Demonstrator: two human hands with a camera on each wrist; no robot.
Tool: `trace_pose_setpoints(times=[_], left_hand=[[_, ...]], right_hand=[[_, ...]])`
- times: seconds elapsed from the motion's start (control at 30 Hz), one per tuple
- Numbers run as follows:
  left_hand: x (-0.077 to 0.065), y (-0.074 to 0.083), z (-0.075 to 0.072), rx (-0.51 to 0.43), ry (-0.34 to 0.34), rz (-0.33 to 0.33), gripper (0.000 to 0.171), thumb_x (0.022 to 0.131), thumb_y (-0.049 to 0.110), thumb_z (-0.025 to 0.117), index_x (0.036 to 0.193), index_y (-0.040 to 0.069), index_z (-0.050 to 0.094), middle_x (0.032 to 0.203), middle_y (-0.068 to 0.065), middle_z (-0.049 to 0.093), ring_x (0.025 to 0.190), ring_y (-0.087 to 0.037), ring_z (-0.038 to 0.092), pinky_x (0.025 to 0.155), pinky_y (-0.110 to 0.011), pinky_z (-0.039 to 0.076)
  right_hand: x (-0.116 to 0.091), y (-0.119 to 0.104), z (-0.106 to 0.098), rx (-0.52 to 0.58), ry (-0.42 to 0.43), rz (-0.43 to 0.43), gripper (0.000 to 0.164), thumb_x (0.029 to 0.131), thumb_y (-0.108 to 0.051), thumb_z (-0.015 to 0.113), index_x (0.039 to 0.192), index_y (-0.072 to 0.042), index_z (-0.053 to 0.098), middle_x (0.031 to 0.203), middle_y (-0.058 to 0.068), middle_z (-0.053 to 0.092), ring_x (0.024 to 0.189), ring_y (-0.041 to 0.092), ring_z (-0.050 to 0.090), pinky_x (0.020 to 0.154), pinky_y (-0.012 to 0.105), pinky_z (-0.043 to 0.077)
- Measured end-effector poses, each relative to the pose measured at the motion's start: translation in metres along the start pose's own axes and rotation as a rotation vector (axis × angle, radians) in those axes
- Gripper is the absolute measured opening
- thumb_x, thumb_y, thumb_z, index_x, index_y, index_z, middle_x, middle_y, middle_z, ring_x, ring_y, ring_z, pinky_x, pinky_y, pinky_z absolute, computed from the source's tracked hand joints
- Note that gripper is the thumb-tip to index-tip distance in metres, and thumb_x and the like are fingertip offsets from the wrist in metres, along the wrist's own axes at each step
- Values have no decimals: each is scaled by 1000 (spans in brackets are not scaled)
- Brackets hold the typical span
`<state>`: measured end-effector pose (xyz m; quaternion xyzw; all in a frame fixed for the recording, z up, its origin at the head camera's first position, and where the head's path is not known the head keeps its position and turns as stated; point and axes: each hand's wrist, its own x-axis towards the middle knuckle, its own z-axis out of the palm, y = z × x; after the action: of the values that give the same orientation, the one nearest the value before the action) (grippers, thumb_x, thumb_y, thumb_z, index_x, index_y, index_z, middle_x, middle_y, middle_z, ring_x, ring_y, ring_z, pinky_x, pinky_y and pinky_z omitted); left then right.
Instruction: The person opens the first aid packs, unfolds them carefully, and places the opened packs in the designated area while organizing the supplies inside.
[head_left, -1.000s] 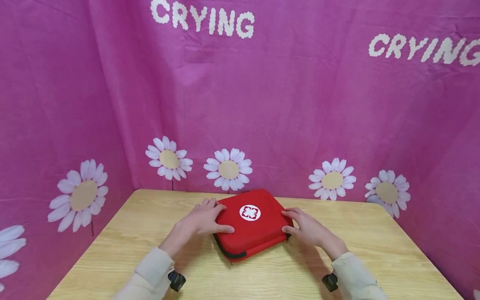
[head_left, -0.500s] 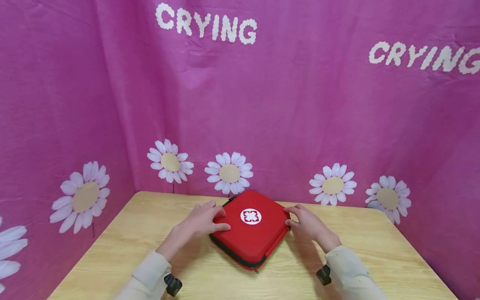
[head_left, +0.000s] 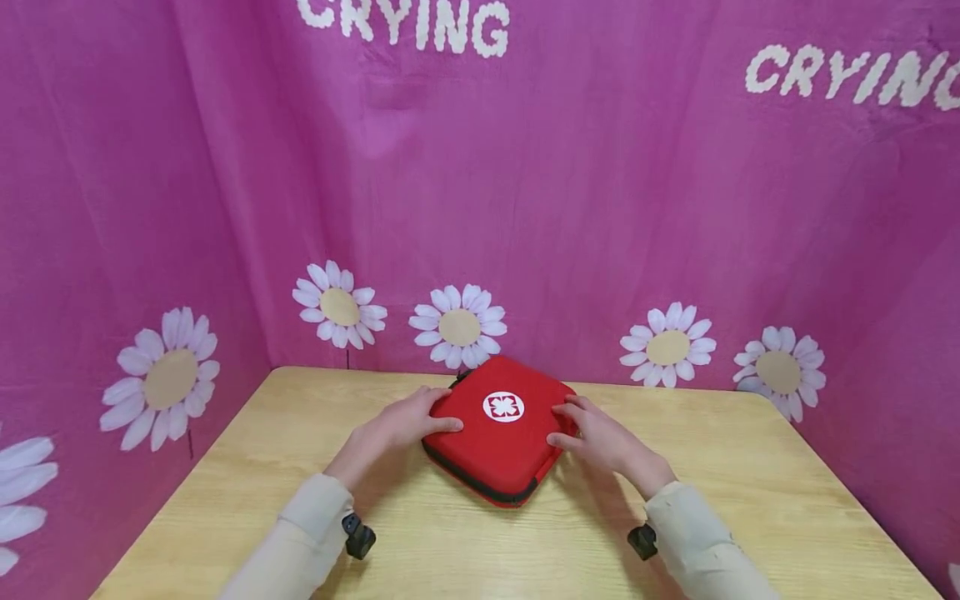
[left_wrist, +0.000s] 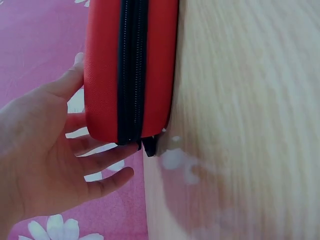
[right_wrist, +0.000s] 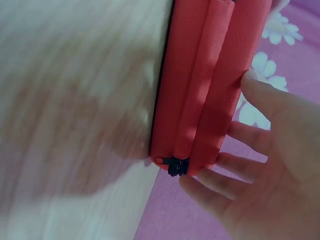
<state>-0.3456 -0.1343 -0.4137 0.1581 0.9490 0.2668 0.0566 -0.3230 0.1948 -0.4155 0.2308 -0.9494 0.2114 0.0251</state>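
Note:
A red zipped first aid kit (head_left: 495, 437) with a white round emblem lies closed on the wooden table, one corner pointing toward me. Its black zipper (left_wrist: 132, 75) runs along the side in the left wrist view. My left hand (head_left: 397, 425) holds the left corner, thumb on the lid and fingers around the far side; the little finger stands apart from it. My right hand (head_left: 603, 437) holds the right corner, its thumb and index finger on the lid. Beside those fingertips hangs a black zipper pull (right_wrist: 177, 166). Some fingertips are hidden behind the kit.
The pale wooden table (head_left: 300, 408) is bounded by pink cloth (head_left: 570, 208) at the back and sides, printed with daisies and white letters. A small black device (head_left: 358, 536) sits on the left wrist, another black device (head_left: 642, 542) on the right.
The kit has turned on the table, so that a corner rather than its long side faces me. My right fingers have shifted from its edge further onto the lid.

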Motion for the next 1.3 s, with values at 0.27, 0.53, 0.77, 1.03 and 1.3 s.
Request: trace_pose_setpoints(times=[0.27, 0.53, 0.77, 1.03, 1.3], left_hand=[[16, 6, -7, 9, -10, -31, 79, 83, 58, 69, 144, 11, 51, 125, -8, 55, 112, -23, 55, 100, -46, 46], [15, 8, -3, 29, 20, -57, 76, 80, 63, 70, 129, 6, 60, 114, -5, 57, 101, -20, 57, 93, -42, 48], [4, 7, 5, 16, 43, -82, 77, 79, 65, 70, 127, 5, 62, 109, -3, 57, 96, -17, 56, 89, -40, 50], [-1, 15, 9, 99, 65, -26, 71, 77, 67, 70, 110, 4, 66, 99, -4, 61, 88, -17, 58, 85, -38, 51], [-11, 19, 9, 64, 44, 17, 58, 77, 61, 74, 104, 11, 67, 92, 1, 62, 84, -15, 59, 82, -36, 49]], right_hand=[[22, 12, -13, 79, -57, -20, 59, 93, -29, 68, 138, 6, 53, 152, 33, 35, 140, 50, 34, 114, 57, 31], [27, 5, -15, -9, -18, -90, 48, 90, -17, 69, 128, 11, 58, 137, 34, 49, 130, 49, 46, 110, 55, 37], [11, -18, -1, -37, -4, -72, 51, 90, -31, 71, 124, 6, 62, 128, 26, 56, 120, 40, 55, 104, 52, 45], [11, -9, 1, 27, -58, -14, 54, 97, -28, 63, 136, 8, 53, 150, 33, 38, 140, 47, 36, 113, 55, 33], [19, 5, -4, 90, -71, -49, 51, 96, -26, 62, 136, 5, 55, 150, 33, 35, 139, 49, 35, 113, 58, 31]])
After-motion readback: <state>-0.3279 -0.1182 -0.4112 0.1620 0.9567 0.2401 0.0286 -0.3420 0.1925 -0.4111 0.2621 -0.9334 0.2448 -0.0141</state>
